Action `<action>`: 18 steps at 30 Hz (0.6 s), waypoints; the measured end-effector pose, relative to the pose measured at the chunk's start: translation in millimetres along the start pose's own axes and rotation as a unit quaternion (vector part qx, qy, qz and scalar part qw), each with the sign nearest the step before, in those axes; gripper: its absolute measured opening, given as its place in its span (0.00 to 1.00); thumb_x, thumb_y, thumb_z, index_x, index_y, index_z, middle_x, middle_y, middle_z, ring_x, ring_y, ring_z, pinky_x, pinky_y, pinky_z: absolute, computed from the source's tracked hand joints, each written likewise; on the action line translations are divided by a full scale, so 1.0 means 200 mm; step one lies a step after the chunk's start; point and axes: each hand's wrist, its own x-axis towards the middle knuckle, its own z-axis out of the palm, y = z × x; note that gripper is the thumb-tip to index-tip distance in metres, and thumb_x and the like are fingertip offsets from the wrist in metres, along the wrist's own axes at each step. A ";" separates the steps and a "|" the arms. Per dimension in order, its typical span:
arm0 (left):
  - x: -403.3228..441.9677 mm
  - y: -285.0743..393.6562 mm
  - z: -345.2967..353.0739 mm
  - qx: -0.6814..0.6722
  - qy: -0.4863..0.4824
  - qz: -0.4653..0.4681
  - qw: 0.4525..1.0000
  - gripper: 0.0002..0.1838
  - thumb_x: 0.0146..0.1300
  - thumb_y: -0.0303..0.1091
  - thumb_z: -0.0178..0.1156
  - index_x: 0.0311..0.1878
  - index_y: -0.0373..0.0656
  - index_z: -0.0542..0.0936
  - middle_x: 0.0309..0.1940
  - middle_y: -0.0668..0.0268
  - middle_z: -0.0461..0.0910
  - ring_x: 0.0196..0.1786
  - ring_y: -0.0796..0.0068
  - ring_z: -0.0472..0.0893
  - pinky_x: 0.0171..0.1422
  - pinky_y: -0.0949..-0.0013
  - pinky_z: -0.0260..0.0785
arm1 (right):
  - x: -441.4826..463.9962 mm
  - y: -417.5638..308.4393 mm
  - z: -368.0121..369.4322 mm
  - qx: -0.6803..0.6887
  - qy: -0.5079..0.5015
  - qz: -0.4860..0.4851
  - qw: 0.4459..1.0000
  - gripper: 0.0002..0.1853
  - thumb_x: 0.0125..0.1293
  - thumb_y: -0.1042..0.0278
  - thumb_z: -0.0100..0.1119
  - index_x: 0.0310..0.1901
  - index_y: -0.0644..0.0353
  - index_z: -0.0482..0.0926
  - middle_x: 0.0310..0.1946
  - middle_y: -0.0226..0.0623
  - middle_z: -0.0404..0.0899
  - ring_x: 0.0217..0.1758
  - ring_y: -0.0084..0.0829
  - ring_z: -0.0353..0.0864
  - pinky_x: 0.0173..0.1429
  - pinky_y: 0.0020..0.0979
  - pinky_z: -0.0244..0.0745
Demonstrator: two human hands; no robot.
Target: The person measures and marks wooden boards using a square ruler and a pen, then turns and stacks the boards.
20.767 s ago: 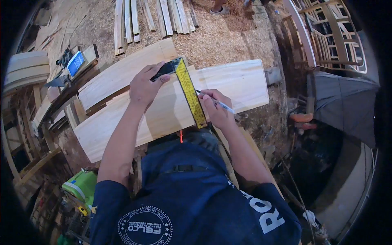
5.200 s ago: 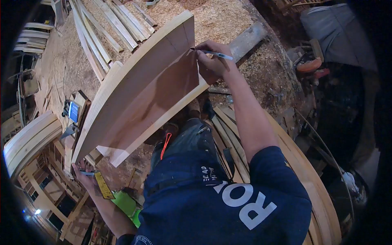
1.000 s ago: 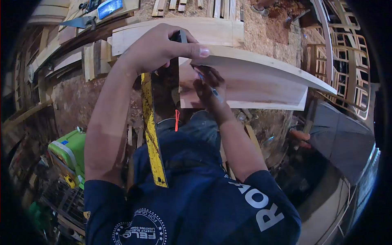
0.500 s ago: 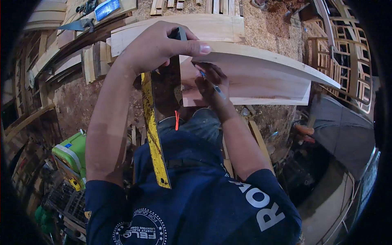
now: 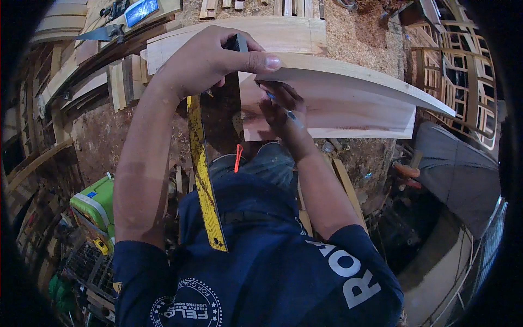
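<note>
A curved wooden board (image 5: 348, 106) is tilted up on edge, its pale upper edge bowing away to the right. At its left end, my left hand (image 5: 223, 57) is closed round the dark handle of a try square, thumb resting on the board's upper edge. The square's yellow blade (image 5: 202, 180) hangs down in front of my shirt. Below that thumb, my right hand (image 5: 283, 109) pinches a pen (image 5: 290, 113), its tip against the board face near the left end. A second pale board (image 5: 272, 34) lies behind.
A hand saw (image 5: 101, 34) and a blue box (image 5: 141, 12) lie at the upper left. Wood strips (image 5: 297, 7) stand at the top over shavings. A green container (image 5: 95, 204) is at the lower left. Grey cloth (image 5: 457, 169) and wooden frames (image 5: 463, 71) are on the right.
Compared with a second ago, the board has shifted slightly up and right in view. Both hands keep their grips. Earlier, the board lay flat, then stood tilted with the left hand at its far-left end.
</note>
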 end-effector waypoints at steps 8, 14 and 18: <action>0.01 -0.02 -0.01 -0.001 -0.007 0.011 1.000 0.30 0.59 0.62 0.74 0.46 0.40 0.88 0.27 0.73 0.79 0.23 0.86 0.73 0.28 0.77 0.63 | 0.02 0.02 -0.01 0.007 -0.019 -0.007 1.000 0.16 0.64 0.68 0.67 0.53 0.58 0.85 0.49 0.48 0.88 0.53 0.52 0.87 0.57 0.47 0.84; 0.01 -0.02 0.00 -0.003 -0.002 0.006 1.000 0.30 0.59 0.62 0.74 0.46 0.40 0.89 0.27 0.73 0.79 0.23 0.86 0.72 0.29 0.77 0.63 | 0.03 0.01 -0.01 0.019 -0.011 -0.011 1.000 0.17 0.63 0.68 0.67 0.53 0.58 0.85 0.49 0.46 0.88 0.52 0.53 0.87 0.57 0.46 0.83; 0.01 -0.01 0.00 -0.008 -0.008 0.003 1.000 0.30 0.59 0.61 0.74 0.45 0.40 0.89 0.26 0.74 0.78 0.23 0.86 0.72 0.28 0.76 0.63 | 0.03 0.01 -0.02 0.029 -0.022 -0.003 0.999 0.16 0.63 0.69 0.67 0.53 0.58 0.85 0.49 0.46 0.88 0.51 0.53 0.88 0.57 0.46 0.83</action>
